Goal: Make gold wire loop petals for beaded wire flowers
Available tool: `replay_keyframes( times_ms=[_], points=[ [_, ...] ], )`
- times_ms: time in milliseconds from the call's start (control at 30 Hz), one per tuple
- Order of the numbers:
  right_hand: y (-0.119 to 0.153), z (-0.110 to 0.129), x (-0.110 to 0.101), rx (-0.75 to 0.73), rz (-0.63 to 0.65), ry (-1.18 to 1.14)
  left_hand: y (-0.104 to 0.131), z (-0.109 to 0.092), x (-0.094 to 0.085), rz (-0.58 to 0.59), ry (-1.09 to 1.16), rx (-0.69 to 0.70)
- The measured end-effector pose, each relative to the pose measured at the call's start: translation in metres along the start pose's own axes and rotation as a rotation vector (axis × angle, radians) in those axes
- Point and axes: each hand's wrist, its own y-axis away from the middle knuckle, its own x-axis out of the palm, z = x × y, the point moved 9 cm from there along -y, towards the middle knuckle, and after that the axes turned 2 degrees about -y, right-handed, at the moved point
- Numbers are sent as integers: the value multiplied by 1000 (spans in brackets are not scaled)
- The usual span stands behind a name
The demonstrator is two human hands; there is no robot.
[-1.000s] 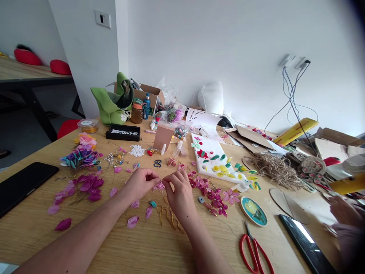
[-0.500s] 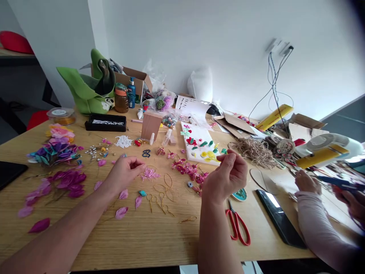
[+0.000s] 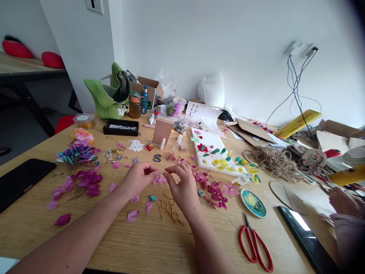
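My left hand [image 3: 141,178] is pinched, its fingertips over a pile of thin pink pieces [image 3: 159,179]. Close beside it, my right hand [image 3: 184,186] has thumb and forefinger brought together. Anything between the fingertips is too small to make out. Gold wire loops [image 3: 171,207] lie just below the hands, with a turquoise bead [image 3: 153,198] and loose pink petals [image 3: 132,216] to their left. Magenta flowers [image 3: 212,186] spread to the right of my right hand. A dark blue looped piece [image 3: 156,158] lies beyond the fingertips.
Red-handled scissors [image 3: 253,243], an oval floral piece [image 3: 253,203] and a phone [image 3: 308,239] lie on the right. A wooden block [image 3: 162,131] and white foam board [image 3: 209,152] stand behind. A black phone [image 3: 23,180] is far left. A co-worker's hand [image 3: 346,201] shows at right.
My right hand has moved left and down to meet my left hand, which stays pinched. The view has swung left, and the co-worker's blue tool is out of view.
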Motion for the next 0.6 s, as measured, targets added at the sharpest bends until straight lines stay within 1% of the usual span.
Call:
replay_keyframes(
  times_ms=[200,500,600],
  points=[
    [5,1,13,-39,52,78,0,1,4,22,-13,12],
    [8,7,16,-105,60,131,2,2,9,96,62,-40],
    [8,10,16,-122,61,125,1,4,9,102,81,-56]
  ],
)
